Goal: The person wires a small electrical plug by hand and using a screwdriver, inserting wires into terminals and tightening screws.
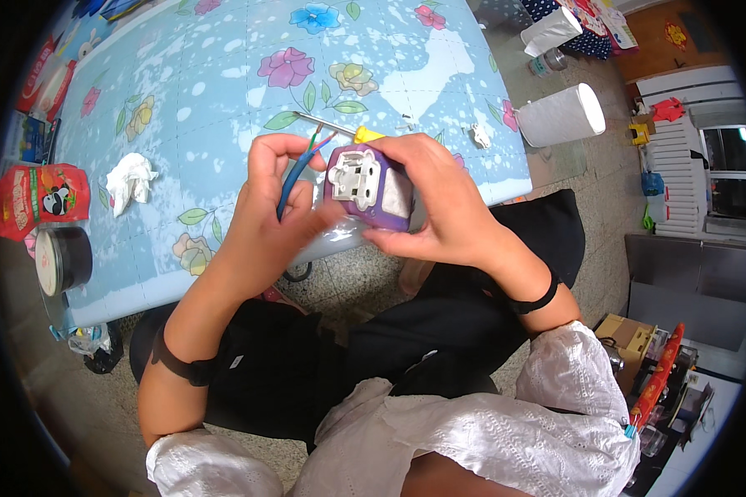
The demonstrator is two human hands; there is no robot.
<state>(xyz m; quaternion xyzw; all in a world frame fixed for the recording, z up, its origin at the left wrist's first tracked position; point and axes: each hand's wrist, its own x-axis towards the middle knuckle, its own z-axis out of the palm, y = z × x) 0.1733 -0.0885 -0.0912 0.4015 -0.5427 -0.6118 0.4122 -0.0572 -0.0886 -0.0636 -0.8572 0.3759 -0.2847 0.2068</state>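
My left hand (257, 219) is closed around a blue cable (293, 178). At the cable's upper end, thin coloured wires are fanned out, with bare tips. My right hand (448, 203) grips a purple and white boxy electrical fitting (394, 197) between thumb and fingers. Its white inner face, with slots and holes, is turned up toward me. The left thumb, slightly blurred, is close to the fitting's left side; whether it touches is unclear. Just beyond the hands lies a screwdriver with a yellow handle (370, 134). A small white part (479, 136) rests to its right, near tiny screws (406, 122).
The table wears a blue flowered cloth (224, 83). A crumpled tissue (130, 179), a red pouch (43, 199) and a dark tub with a pale lid (62, 261) are at the left. A white roll (564, 116) and a clear bottle (547, 61) stand at the right.
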